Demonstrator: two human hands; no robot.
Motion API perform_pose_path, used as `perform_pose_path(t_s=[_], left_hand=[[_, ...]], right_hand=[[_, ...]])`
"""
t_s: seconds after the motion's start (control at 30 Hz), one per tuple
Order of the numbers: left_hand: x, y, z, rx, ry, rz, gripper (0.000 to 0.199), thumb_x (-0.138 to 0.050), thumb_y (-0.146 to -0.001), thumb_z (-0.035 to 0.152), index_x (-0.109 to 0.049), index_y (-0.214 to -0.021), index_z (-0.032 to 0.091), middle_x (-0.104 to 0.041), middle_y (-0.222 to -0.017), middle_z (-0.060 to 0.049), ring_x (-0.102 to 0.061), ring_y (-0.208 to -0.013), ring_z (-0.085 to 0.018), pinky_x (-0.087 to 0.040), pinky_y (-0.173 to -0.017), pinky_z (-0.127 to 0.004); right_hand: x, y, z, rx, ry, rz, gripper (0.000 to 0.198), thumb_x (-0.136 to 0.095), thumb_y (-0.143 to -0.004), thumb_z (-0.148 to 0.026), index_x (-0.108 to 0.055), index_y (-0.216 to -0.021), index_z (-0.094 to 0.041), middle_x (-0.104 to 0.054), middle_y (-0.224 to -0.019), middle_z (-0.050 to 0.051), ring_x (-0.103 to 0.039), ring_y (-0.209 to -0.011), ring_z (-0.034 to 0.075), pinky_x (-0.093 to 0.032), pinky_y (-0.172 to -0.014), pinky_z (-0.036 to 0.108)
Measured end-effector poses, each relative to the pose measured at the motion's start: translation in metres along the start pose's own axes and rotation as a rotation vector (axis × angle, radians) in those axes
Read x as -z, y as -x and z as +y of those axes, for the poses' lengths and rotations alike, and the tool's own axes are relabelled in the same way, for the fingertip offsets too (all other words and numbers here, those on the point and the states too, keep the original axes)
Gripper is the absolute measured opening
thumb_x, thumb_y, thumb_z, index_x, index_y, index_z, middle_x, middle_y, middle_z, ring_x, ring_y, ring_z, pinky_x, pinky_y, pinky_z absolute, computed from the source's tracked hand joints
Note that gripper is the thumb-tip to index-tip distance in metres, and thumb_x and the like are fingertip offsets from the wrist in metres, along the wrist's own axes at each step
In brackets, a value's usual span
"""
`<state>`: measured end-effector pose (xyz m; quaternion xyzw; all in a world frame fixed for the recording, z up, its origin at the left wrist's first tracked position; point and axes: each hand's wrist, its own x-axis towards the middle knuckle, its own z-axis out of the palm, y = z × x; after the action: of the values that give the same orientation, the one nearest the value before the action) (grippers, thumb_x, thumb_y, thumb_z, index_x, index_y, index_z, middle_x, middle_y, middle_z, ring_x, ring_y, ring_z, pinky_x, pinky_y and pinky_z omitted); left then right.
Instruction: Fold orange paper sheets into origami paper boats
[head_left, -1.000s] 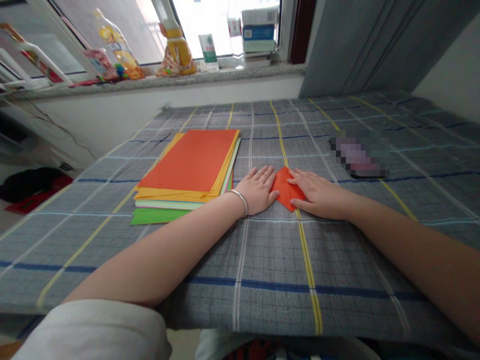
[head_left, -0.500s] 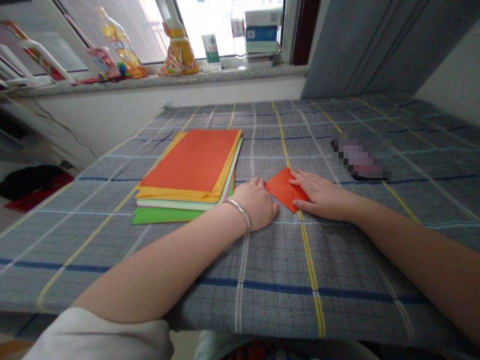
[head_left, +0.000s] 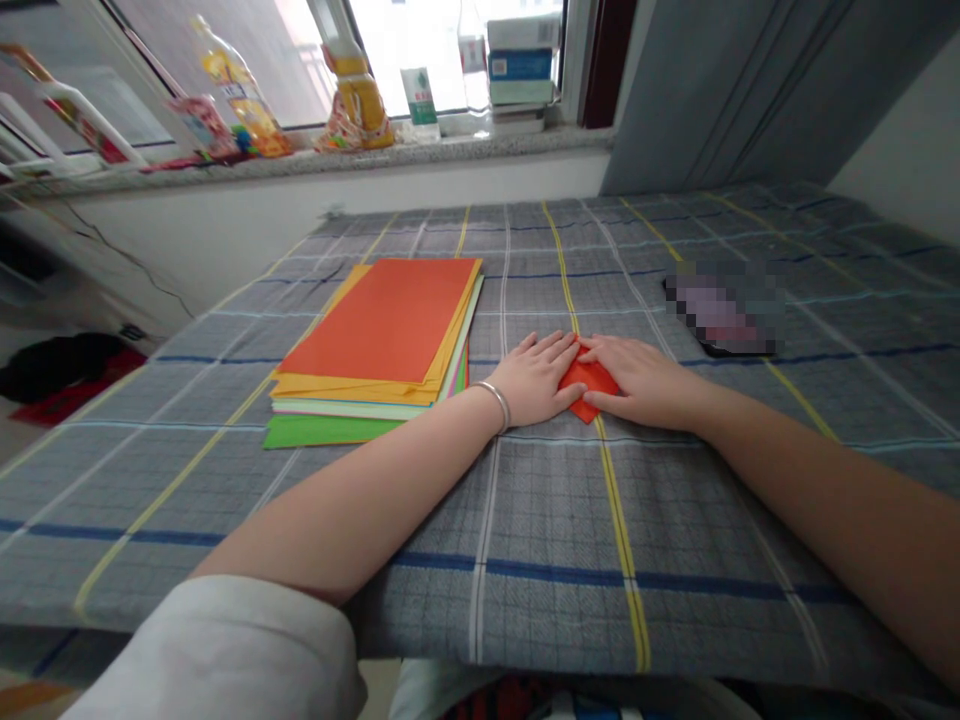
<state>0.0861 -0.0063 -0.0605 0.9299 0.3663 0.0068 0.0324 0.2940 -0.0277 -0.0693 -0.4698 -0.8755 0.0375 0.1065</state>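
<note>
A small folded piece of orange-red paper (head_left: 592, 378) lies on the plaid cloth, partly covered by both hands. My left hand (head_left: 536, 378), with a silver bangle at the wrist, lies flat over the paper's left part, fingers stretched out. On the paper's right side rests my right hand (head_left: 637, 380), its fingers extended and thumb apart, touching the right edge. The two hands nearly meet at the paper's top corner. Left of them sits a stack of coloured paper sheets (head_left: 382, 320), orange on top, with yellow, pale and green sheets showing below.
A phone-like object (head_left: 720, 315), blurred out, lies to the right on the plaid tablecloth (head_left: 540, 510). Behind the table, a stone windowsill (head_left: 450, 150) carries bottles, a tube (head_left: 420, 100) and stacked boxes (head_left: 521, 65). A grey curtain (head_left: 720, 90) hangs at the back right.
My left hand has slid right from beside the folded paper onto its left part, covering it. My right hand has stayed almost in place on the paper.
</note>
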Motion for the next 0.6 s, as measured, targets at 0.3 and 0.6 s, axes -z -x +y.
perform_pose_path(t_s=[0.3, 0.6], left_hand=[[-0.001, 0.001, 0.004, 0.003, 0.018, 0.034, 0.068, -0.034, -0.103, 0.047, -0.029, -0.157, 0.006, -0.029, -0.165, -0.016, -0.024, -0.155, -0.027, -0.018, -0.127, -0.046], [0.002, 0.001, 0.003, 0.022, 0.006, -0.013, 0.070, -0.034, -0.102, 0.048, -0.029, -0.157, 0.005, -0.027, -0.165, -0.017, -0.023, -0.156, -0.026, -0.018, -0.127, -0.045]], right_hand=[[-0.006, -0.011, 0.012, -0.021, -0.030, -0.047, 0.080, -0.054, -0.087, -0.054, -0.044, -0.150, -0.004, -0.043, -0.157, 0.025, -0.037, -0.147, 0.037, -0.029, -0.122, 0.055], [0.013, 0.011, 0.020, -0.068, -0.046, -0.197, 0.093, -0.051, -0.086, -0.064, -0.029, -0.160, -0.012, -0.034, -0.163, 0.020, -0.032, -0.150, 0.035, -0.030, -0.121, 0.055]])
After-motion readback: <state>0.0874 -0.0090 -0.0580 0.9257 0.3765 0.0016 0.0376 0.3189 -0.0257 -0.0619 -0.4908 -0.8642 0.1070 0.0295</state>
